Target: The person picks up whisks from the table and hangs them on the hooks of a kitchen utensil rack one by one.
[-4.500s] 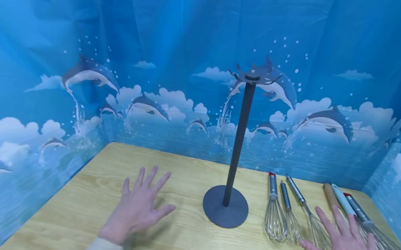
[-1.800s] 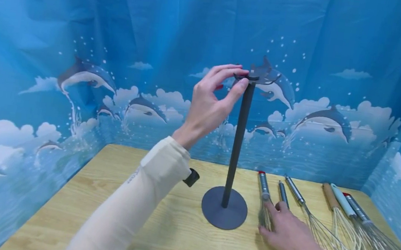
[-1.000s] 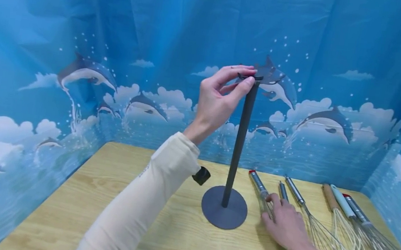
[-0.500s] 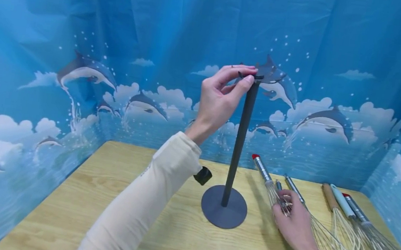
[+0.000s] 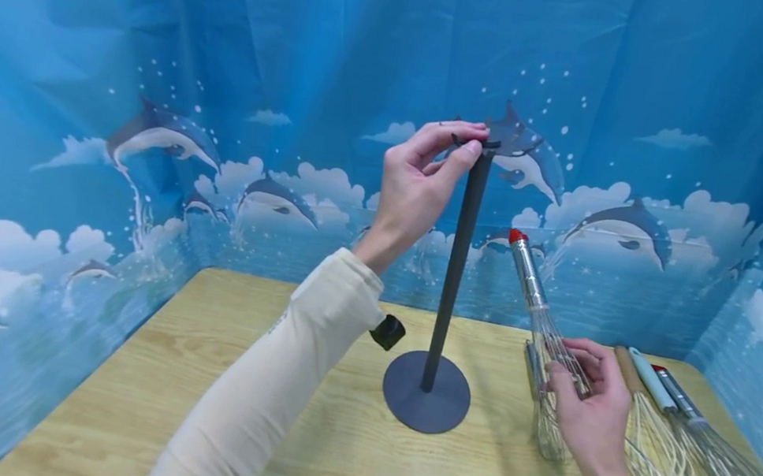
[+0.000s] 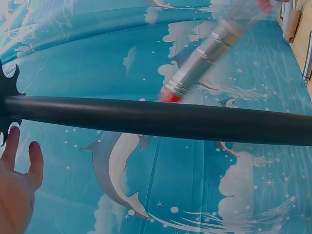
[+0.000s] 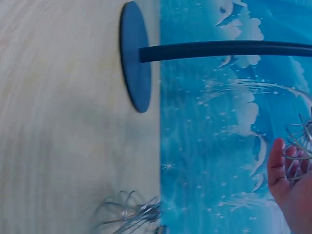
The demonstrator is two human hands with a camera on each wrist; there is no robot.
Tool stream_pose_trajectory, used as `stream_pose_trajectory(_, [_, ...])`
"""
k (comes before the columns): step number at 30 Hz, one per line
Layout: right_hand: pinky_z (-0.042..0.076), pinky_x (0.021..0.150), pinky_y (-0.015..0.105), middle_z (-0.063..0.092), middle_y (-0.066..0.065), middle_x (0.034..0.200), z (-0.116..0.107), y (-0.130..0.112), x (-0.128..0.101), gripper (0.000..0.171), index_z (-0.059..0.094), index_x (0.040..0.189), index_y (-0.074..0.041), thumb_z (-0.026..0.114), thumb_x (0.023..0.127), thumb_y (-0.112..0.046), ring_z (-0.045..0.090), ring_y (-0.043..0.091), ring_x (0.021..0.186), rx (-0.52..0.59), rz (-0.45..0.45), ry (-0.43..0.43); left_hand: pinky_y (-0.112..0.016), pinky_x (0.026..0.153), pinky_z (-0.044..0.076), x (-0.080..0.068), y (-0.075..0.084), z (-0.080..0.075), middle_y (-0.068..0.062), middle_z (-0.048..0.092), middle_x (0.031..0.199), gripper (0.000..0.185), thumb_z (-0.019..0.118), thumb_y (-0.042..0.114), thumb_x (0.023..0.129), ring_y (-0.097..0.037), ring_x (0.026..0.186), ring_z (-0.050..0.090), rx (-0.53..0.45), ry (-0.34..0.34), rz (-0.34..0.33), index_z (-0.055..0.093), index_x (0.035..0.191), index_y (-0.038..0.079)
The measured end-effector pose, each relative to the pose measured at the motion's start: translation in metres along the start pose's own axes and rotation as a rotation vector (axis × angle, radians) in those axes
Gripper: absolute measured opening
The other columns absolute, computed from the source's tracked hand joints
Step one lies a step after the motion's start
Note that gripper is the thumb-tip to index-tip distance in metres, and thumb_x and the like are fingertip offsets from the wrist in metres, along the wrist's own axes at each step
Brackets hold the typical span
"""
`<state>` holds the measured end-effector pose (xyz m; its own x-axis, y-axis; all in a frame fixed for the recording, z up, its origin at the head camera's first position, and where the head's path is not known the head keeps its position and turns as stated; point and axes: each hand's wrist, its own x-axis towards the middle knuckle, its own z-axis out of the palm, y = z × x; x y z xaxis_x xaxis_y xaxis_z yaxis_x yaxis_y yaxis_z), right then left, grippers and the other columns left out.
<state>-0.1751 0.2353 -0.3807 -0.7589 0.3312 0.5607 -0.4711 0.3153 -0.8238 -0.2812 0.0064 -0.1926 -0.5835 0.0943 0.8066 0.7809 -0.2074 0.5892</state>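
Observation:
A dark metal stand with a round base [image 5: 424, 414], an upright pole [image 5: 460, 263] and a ring of hooks [image 6: 9, 95] on top stands on the table. My left hand [image 5: 416, 187] pinches the left side of that hook ring between thumb and fingers. In my right hand [image 5: 592, 415] is a wire whisk [image 5: 527, 276], gripped by its wires. Its silver, red-tipped handle points up and left, right of the pole, and overlaps the backdrop. The whisk's wires [image 7: 298, 153] show by the fingers in the right wrist view. In the left wrist view its handle looks blurred.
A smaller whisk [image 5: 532, 364] lies partly behind the held one. Farther right lie whisks with a brown handle [image 5: 626, 370], a light blue handle [image 5: 653, 382] and a red-tipped silver handle [image 5: 679, 400]. A blue dolphin curtain [image 5: 348, 43] borders the wooden table [image 5: 196, 350].
Both hands were spread over the table at first. The left rose to the stand's hooks and stayed. The right took hold of the leftmost whisk, raised its handle end and moved rightward.

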Motion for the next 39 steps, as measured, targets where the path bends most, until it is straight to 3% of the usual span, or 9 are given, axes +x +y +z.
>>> stream_pose_trajectory(7, [0.061,0.066,0.017,0.073,0.010,0.110,-0.003,-0.010,0.008,0.039,0.053,0.122,0.019,0.050,0.084,0.028,0.073,0.010,0.083,0.380,-0.312,0.017,-0.029,0.103,0.056,0.002,-0.001,0.000,-0.017,0.067,0.132,0.023,0.060,0.006,0.102,-0.019,0.119,0.068,-0.026,-0.005,-0.021,0.069,0.120,-0.006])
stream_pose_trajectory(17, [0.061,0.069,0.018,0.074,0.016,0.114,0.000,-0.037,0.017,0.043,0.050,0.118,0.025,0.049,0.076,0.026,0.075,0.015,0.087,0.458,-0.518,0.078,-0.027,0.109,0.051,0.003,-0.003,0.000,-0.017,0.068,0.132,0.023,0.059,0.006,0.102,-0.018,0.120,0.068,-0.033,-0.005,-0.031,0.069,0.120,-0.005])
stream_pose_trajectory(26, [0.059,0.066,0.013,0.073,0.012,0.116,0.009,-0.054,0.022,0.040,0.048,0.117,0.025,0.051,0.077,0.020,0.075,0.011,0.085,0.377,-0.547,0.122,-0.029,0.106,0.054,0.003,-0.005,-0.002,-0.017,0.068,0.133,0.025,0.057,0.007,0.104,-0.022,0.117,0.071,-0.082,-0.011,-0.066,0.068,0.122,-0.005])
stream_pose_trajectory(39, [0.060,0.072,0.013,0.073,0.013,0.118,0.015,-0.060,0.030,0.039,0.051,0.118,0.024,0.054,0.080,0.019,0.075,0.011,0.088,0.407,-0.563,0.062,-0.036,0.101,0.058,0.005,-0.010,-0.004,-0.018,0.068,0.133,0.029,0.053,0.012,0.104,-0.022,0.115,0.070,-0.140,-0.011,-0.094,0.067,0.124,-0.006])
